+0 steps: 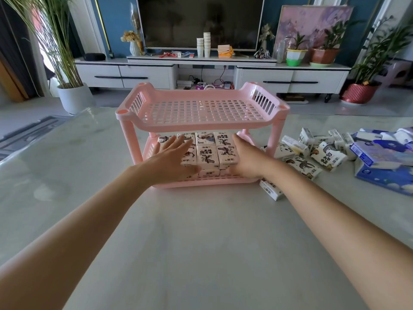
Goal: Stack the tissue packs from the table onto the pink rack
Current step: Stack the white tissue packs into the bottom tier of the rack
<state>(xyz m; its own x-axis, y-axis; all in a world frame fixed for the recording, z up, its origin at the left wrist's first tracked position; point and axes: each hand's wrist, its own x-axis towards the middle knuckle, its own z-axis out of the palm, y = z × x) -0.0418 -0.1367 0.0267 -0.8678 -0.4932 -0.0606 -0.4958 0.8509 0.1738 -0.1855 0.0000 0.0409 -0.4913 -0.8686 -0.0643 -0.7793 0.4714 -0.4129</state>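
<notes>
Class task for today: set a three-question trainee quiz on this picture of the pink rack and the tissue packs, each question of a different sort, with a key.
1. True or false: the top shelf of the pink rack holds tissue packs.
2. Where do the loose tissue packs on the table lie? A: left of the rack. B: right of the rack. C: behind the rack.
3. Fill in: the left hand and right hand touch the stacked packs on the ____ shelf.
Key: 1 false; 2 B; 3 lower.
</notes>
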